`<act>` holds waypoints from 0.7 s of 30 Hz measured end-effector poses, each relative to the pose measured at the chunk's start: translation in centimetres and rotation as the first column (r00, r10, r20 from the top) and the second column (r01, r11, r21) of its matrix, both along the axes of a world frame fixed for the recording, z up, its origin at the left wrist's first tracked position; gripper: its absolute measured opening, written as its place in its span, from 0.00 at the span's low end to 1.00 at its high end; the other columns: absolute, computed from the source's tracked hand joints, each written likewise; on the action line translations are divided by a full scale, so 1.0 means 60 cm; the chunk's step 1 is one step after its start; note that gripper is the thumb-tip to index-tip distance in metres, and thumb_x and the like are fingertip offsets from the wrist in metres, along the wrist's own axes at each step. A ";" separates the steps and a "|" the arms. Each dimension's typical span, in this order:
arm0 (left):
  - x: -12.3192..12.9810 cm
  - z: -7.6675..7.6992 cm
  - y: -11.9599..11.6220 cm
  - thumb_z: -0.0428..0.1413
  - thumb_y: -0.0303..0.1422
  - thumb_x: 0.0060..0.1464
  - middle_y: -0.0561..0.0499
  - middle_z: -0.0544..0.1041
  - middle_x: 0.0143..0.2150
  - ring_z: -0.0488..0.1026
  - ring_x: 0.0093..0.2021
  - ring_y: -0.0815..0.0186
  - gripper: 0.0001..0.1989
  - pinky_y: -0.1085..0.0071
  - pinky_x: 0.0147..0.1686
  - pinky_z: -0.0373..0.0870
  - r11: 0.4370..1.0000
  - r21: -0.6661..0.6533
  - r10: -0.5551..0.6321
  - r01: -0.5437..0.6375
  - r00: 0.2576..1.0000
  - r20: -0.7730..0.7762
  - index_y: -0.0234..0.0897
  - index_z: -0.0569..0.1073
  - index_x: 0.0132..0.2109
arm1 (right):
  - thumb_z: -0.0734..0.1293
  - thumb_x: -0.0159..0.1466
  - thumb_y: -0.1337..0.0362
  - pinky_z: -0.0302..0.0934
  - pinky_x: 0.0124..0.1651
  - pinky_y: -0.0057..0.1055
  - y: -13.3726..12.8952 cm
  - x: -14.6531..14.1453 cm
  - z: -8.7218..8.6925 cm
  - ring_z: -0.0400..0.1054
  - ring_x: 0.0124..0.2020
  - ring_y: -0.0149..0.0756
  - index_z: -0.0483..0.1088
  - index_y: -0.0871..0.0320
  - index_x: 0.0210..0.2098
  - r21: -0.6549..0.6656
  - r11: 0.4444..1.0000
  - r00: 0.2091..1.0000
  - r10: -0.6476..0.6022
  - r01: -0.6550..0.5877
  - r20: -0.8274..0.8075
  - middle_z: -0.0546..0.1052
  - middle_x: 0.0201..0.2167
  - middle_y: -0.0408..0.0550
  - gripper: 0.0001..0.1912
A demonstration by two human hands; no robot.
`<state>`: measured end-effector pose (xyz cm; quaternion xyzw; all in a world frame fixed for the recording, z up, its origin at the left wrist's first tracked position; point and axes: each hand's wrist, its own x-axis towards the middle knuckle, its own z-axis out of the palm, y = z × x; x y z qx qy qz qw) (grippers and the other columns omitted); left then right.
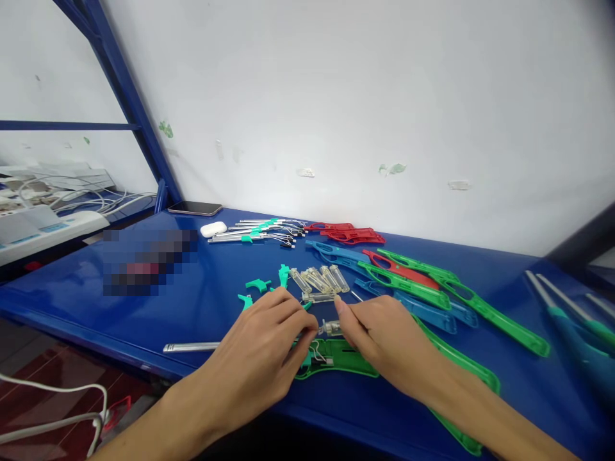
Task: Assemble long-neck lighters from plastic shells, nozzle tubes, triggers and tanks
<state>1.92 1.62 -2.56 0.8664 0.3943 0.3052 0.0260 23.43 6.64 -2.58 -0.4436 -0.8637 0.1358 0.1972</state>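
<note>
My right hand [379, 330] is closed around a small clear lighter fuel tank [330, 328], its end showing past the thumb. At that end, the fingers of my left hand [276, 342] are pinched together; whatever lies between them is hidden. Below both hands lies a green lighter handle shell [343, 358] with thin white wires and a teal trigger piece [306, 360] in it. A silver metal tube [189, 347] sticks out to the left from behind my left hand. Just beyond my hands rest several more clear tanks [319, 280] and loose teal triggers [259, 285].
Red shells [353, 234], blue shells [336, 251] and other green shells [500, 317] lie toward the back and right. Metal tubes with wires [254, 230], a white case [213, 228] and a phone [195, 208] are at the back. Several blue-green lighters [571, 326] stand far right.
</note>
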 end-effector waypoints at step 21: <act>-0.059 0.040 -0.001 0.58 0.32 0.72 0.54 0.80 0.48 0.77 0.48 0.61 0.06 0.66 0.49 0.69 0.945 -0.298 0.088 -0.134 0.983 -0.163 0.46 0.79 0.51 | 0.69 0.74 0.51 0.58 0.38 0.29 0.004 0.033 0.049 0.74 0.37 0.34 0.80 0.47 0.38 -0.131 0.976 0.984 0.173 -0.176 -0.029 0.81 0.37 0.39 0.12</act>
